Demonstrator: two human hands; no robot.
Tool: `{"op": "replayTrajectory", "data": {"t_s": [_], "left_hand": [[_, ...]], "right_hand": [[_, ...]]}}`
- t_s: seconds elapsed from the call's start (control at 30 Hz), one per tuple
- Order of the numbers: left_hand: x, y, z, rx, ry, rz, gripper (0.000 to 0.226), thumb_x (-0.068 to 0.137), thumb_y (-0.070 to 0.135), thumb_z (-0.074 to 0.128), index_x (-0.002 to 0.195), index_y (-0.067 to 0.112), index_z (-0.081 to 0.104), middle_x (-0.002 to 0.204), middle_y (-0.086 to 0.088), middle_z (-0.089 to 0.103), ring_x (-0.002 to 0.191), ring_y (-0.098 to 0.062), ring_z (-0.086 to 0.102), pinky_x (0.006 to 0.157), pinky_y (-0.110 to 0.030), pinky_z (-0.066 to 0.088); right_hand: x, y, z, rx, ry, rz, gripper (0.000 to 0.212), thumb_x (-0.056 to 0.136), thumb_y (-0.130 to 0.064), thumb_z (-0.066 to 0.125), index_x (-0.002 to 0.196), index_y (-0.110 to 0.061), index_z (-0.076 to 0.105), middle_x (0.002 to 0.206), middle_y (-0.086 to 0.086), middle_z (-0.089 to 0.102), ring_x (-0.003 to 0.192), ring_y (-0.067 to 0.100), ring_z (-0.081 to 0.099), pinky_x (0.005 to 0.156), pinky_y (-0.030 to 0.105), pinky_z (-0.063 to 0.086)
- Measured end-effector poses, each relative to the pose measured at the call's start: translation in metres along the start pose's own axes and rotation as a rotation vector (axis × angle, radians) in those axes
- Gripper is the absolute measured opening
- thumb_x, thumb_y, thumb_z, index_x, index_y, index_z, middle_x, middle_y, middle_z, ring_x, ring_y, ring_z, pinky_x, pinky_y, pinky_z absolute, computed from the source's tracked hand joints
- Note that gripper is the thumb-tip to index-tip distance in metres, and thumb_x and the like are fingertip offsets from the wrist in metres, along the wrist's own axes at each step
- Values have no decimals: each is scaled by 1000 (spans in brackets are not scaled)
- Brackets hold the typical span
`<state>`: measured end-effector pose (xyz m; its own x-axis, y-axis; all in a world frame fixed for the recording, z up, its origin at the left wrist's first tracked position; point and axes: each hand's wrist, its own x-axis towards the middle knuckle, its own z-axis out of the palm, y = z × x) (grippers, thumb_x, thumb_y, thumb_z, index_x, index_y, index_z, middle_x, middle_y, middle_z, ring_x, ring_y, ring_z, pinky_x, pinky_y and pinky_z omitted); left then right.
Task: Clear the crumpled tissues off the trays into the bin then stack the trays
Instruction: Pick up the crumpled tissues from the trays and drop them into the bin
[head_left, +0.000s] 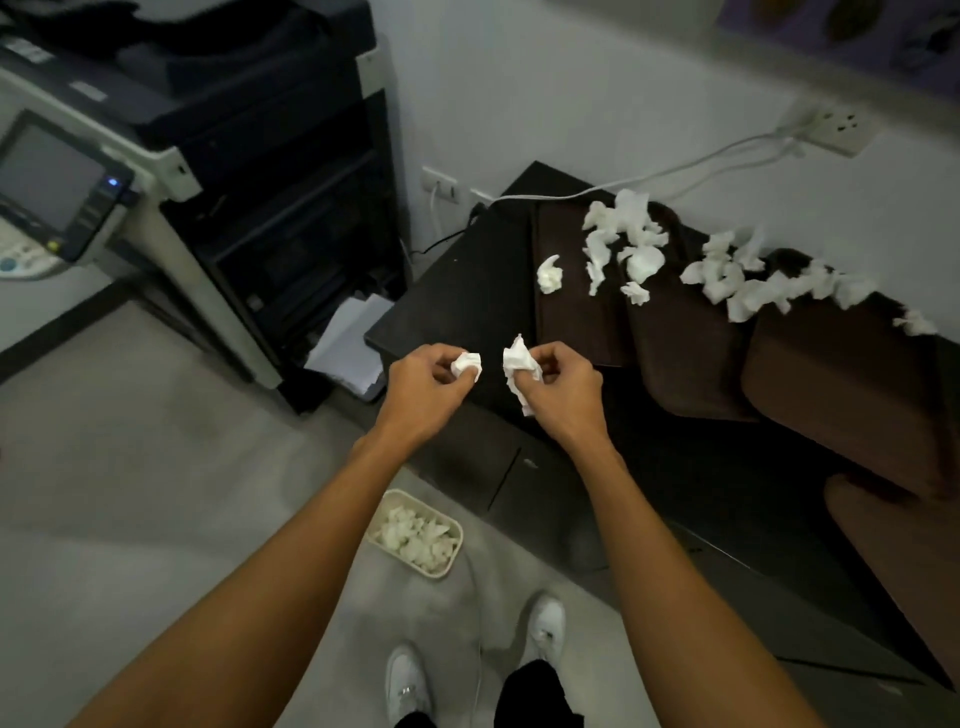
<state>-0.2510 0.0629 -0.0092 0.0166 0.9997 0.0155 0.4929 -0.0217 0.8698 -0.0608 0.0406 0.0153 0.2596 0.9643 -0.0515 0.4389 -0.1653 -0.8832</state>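
**White tissue in both hands at the corner of the dark worktop**

White crumpled paper fills both hands. The left hand (426, 387) curls its fingers round a small balled tissue (466, 364). The right hand (563, 389) pinches a looser crumpled tissue (519, 366) whose tail hangs below the fingers. The hands are close together but apart, above the near left corner of the black worktop (467, 291).

On the worktop three brown trays lie side by side. The left brown tray (576, 322) carries one lone tissue wad (549, 273). A heap of crumpled tissues (626, 244) lies across its far end and that of the middle brown tray (680, 358). A second heap of tissues (758, 286) lies over the far edge of the right brown tray (841, 384).

The cream rectangular plastic bin (451, 564) stands on the grey floor (156, 493) between the forearms, near the cabinet front. It holds many tissues.

To the left stands a large black and grey photocopier (249, 171) with a touch screen (47, 176). The labels on its top are too blurred to read. Loose white paper sheets (353, 343) lie between the photocopier and the worktop. White cables (649, 176) run from a wall socket (836, 124) onto the far end of the worktop. White shoes (408, 686) show at the bottom.
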Motion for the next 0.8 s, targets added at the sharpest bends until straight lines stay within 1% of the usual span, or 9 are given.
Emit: {"op": "replayTrajectory", "data": {"t_s": [0.17, 0.27, 0.37, 0.43, 0.53, 0.63, 0.67, 0.73, 0.8], "left_hand": [[-20, -42, -32, -19, 96, -113, 19, 87, 31, 78, 105, 25, 76, 92, 13, 74, 81, -2, 69, 76, -19, 56], [-32, -73, -39, -45, 136, -195, 20, 86, 31, 78, 105, 25, 77, 93, 14, 75, 81, -1, 70, 78, -23, 58], [-43, -105, -38, -38, 149, -294, 22, 87, 31, 78, 107, 23, 76, 92, 14, 74, 80, 1, 68, 75, -20, 56], [-50, -129, -31, -17, 153, -364, 23, 88, 33, 77, 109, 23, 75, 93, 13, 73, 81, 3, 66, 73, -17, 53], [-61, -167, -18, 3, 161, -438, 26, 88, 33, 77, 111, 23, 75, 97, 9, 73, 84, -1, 66, 75, -24, 55], [-69, -210, 0, 24, 165, -477, 22, 87, 29, 79, 108, 21, 77, 100, 9, 74, 82, -2, 68, 68, -11, 50], [-70, -224, 6, 24, 167, -504, 23, 87, 29, 79, 108, 22, 77, 100, 10, 75, 81, -2, 68, 65, -7, 48], [-72, -255, 18, 19, 176, -556, 24, 87, 29, 78, 110, 21, 77, 100, 8, 75, 81, -3, 69, 62, -5, 47], [-72, -286, 32, 13, 188, -579, 23, 88, 27, 78, 110, 20, 77, 100, 8, 75, 82, -4, 69, 67, -10, 52]], "right_hand": [[-14, -4, 59, 15, -116, -5, 13, 84, -30, 79, 89, -23, 70, 77, -5, 72, 68, 11, 71, 64, 38, 63], [-18, 4, 90, 0, -201, 14, 14, 86, -28, 80, 93, -23, 70, 81, -7, 71, 71, 9, 70, 62, 29, 62], [-19, 23, 117, -13, -253, 19, 15, 86, -27, 80, 95, -22, 69, 81, -8, 71, 69, 3, 68, 59, 17, 55], [-21, 43, 135, -8, -282, 25, 16, 86, -29, 81, 94, -21, 70, 79, -7, 71, 69, 5, 69, 59, 19, 55], [-24, 82, 159, -20, -337, 46, 11, 88, -29, 79, 93, -23, 72, 78, -7, 73, 70, 8, 70, 63, 24, 58], [-23, 130, 188, -80, -389, 62, 9, 89, -28, 77, 97, -25, 73, 88, -10, 72, 80, 6, 70, 71, 26, 60], [-22, 146, 197, -97, -402, 76, 10, 90, -28, 76, 99, -25, 74, 92, -9, 72, 83, 7, 69, 73, 24, 59], [-21, 174, 215, -127, -417, 94, 12, 92, -29, 75, 102, -22, 75, 96, -6, 72, 85, 7, 67, 70, 9, 51], [-20, 204, 232, -152, -434, 108, 14, 93, -29, 74, 103, -19, 75, 94, -5, 72, 84, 7, 67, 67, 5, 46]]}}
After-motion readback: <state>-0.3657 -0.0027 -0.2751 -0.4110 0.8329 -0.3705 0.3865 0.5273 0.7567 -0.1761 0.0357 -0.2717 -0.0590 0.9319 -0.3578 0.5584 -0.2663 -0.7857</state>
